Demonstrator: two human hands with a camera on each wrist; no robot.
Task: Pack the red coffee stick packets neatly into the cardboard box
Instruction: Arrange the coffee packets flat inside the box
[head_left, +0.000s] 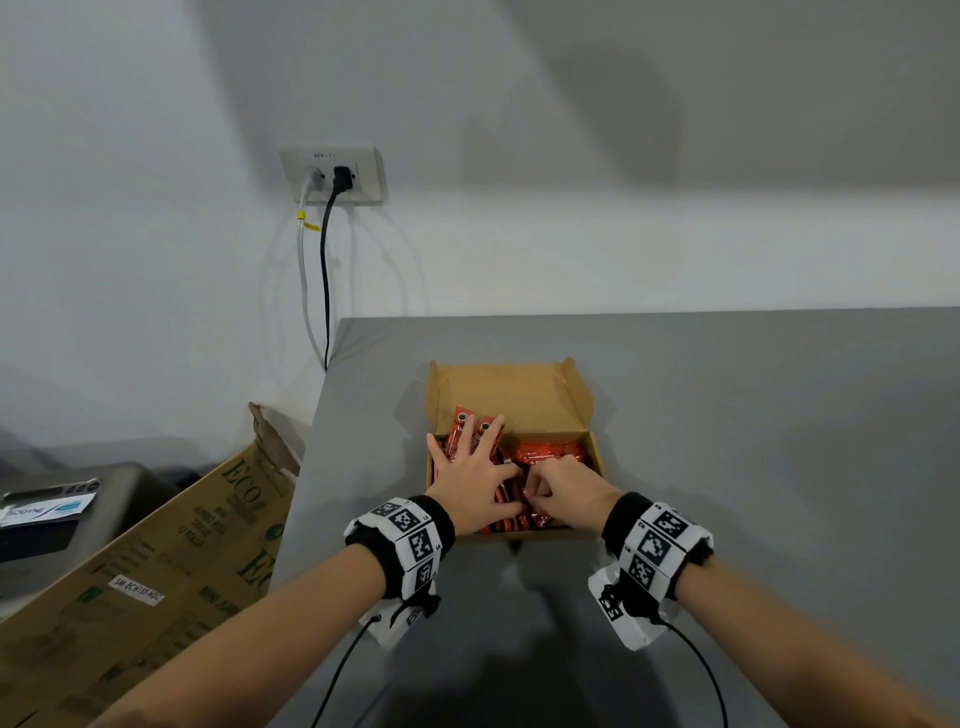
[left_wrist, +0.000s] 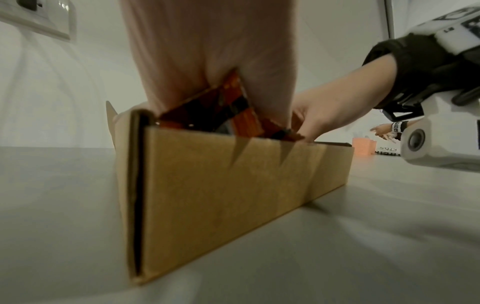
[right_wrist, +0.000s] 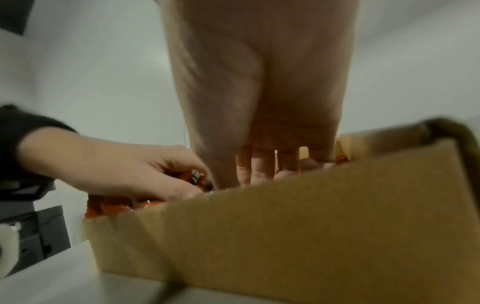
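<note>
The cardboard box (head_left: 511, 387) sits open on the grey table (head_left: 727, 415), its lid folded back toward the wall, with the red packets (head_left: 550, 453) lying inside it. The left hand (head_left: 470, 480) lies spread flat — fingers wide — pressing on the packets at the box's left side. The right hand (head_left: 569, 491) is beside it, fingers curled down among the packets near the front wall — whether it pinches one cannot be told.

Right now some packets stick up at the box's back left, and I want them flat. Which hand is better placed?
The left hand: it lies spread over those raised red packets in the cardboard box. The right hand is curled over the front packets.
</note>
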